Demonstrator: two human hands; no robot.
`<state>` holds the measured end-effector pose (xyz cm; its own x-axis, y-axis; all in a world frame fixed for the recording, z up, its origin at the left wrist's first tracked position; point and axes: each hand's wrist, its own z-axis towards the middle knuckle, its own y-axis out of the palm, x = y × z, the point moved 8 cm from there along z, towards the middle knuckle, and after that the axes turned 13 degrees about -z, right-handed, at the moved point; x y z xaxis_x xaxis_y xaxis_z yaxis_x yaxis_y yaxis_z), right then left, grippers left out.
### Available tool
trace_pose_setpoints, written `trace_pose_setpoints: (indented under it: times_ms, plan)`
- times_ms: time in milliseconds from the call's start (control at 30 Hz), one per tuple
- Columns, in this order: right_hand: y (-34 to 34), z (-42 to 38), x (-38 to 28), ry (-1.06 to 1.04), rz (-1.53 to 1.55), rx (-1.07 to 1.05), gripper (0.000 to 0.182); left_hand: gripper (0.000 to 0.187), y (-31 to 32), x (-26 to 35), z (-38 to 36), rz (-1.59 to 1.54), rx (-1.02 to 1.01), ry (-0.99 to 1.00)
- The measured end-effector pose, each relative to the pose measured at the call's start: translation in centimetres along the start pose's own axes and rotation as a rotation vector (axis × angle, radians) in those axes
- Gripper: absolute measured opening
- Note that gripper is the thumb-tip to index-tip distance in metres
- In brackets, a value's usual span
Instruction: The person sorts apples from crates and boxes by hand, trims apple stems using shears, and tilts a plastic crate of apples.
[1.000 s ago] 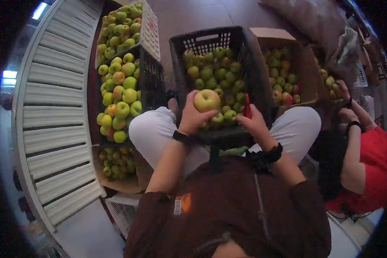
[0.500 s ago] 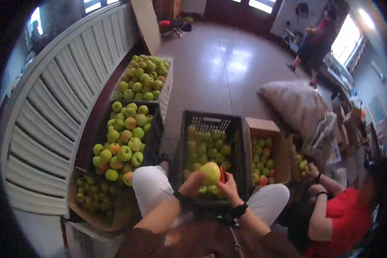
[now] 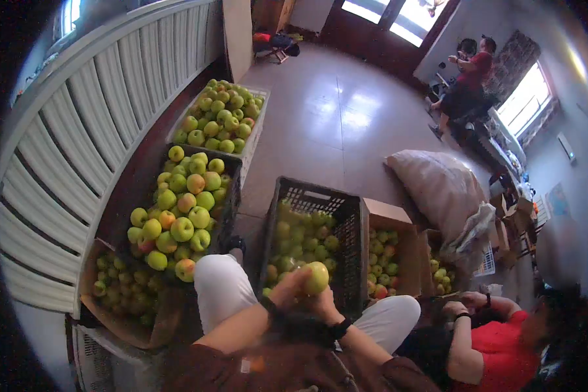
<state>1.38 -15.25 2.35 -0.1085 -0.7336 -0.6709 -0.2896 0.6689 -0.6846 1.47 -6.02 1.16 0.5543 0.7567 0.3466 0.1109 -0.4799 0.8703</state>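
A yellow-green apple (image 3: 316,277) is in my left hand (image 3: 290,289), whose fingers are wrapped round its left side. Just below and to the right of the apple, my right hand (image 3: 323,304) is closed close against it; what those fingers hold is hidden. Both hands are over the near end of a black plastic crate (image 3: 354,225). Inside that crate lie many green apples (image 3: 307,243), partly under a hazy, see-through layer that I cannot make out.
At left stand a heaped black crate (image 3: 230,202), a white crate (image 3: 257,127) and a cardboard box (image 3: 157,333) of apples. To the right are another apple box (image 3: 408,264), a large sack (image 3: 431,186) and a seated co-worker in red (image 3: 503,346). Another person (image 3: 467,75) is farther back.
My hands and the apple have moved slightly down in view. The red tool that showed in my right hand is now hidden. The co-worker's hand has left the small box; the far person has moved.
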Motion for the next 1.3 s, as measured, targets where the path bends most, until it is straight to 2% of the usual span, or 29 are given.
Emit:
trace_pose_setpoints:
  times_ms: [133,233,300,367,500,567,600,667,767,800,867,900,967,1000,1033,1133,1167,1267,1300]
  plan:
    - [-0.8,-0.2,-2.0,-0.2,0.02,-0.037,0.063,0.042,0.1,-0.1,0.2,-0.112,-0.093,-0.051]
    - [-2.0,-0.6,-4.4,-0.348,0.253,-0.027,0.065,0.04,0.3,1.8,-0.3,-0.023,-0.034,0.086]
    - [-3.6,-1.3,-6.3,-0.407,0.25,0.062,0.068,0.039,1.9,3.6,-1.3,0.075,-0.016,0.235]
    - [-5.4,-2.8,-8.6,-0.433,0.067,0.227,0.075,0.04,1.6,4.6,-1.4,0.17,0.011,0.346]
    - [-5.9,-3.7,-9.2,-0.549,-0.144,0.471,0.071,0.041,0.6,5.0,-1.3,0.28,0.044,0.395]
    - [-5.0,-3.4,-8.2,-0.487,-0.033,0.38,0.07,0.045,1.5,5.0,-1.6,0.208,0.022,0.393]
    - [-4.6,-3.2,-7.9,-0.46,0.022,0.331,0.07,0.041,2.3,5.2,-2.1,0.217,0.051,0.354]
    - [-4.3,-3.0,-6.6,-0.29,0.326,0.239,0.058,0.034,4.1,5.9,-3.6,0.236,0.111,0.276]
    - [-4.6,-3.2,-6.1,0.048,0.694,-0.004,0.045,0.031,3.4,5.9,-2.5,0.224,0.128,0.388]
    - [-4.3,-3.6,-5.7,0.178,0.804,-0.107,0.042,0.032,3.2,6.0,-2.3,0.304,0.135,0.415]
    - [-3.0,-3.1,-4.3,0.259,0.994,-0.283,0.046,0.036,3.0,6.0,-2.3,0.468,0.144,0.464]
    - [-2.5,-2.8,-4.1,0.288,1.085,-0.37,0.048,0.04,4.3,6.6,-2.9,0.668,0.136,0.553]
    - [-3.1,-2.6,-4.9,0.197,1.016,-0.316,0.05,0.047,7.5,7.2,-4.8,1.056,0.107,0.741]
    - [-3.2,-2.8,-5.1,0.157,0.977,-0.29,0.05,0.056,7.9,6.8,-4.7,1.214,0.059,0.889]
    - [-2.7,-2.6,-4.8,0.083,1.045,-0.332,0.043,0.056,7.3,6.1,-4.3,1.259,0.058,0.868]
    - [-2.8,-1.9,-4.8,-0.037,1.033,-0.362,0.047,0.055,7.5,5.7,-3.6,1.318,0.044,0.89]
    - [-2.9,-2.2,-4.6,-0.007,1.052,-0.376,0.048,0.055,7.6,5.8,-3.7,1.332,0.042,0.902]
    - [-4.3,-3.1,-6.3,-0.089,1.25,-0.432,0.049,0.053,4.3,5.3,-2.3,1.071,0.125,0.643]
    - [-3.5,-2.7,-5.0,-0.019,1.239,-0.425,0.05,0.051,4.1,5.1,-2.1,0.896,0.132,0.501]
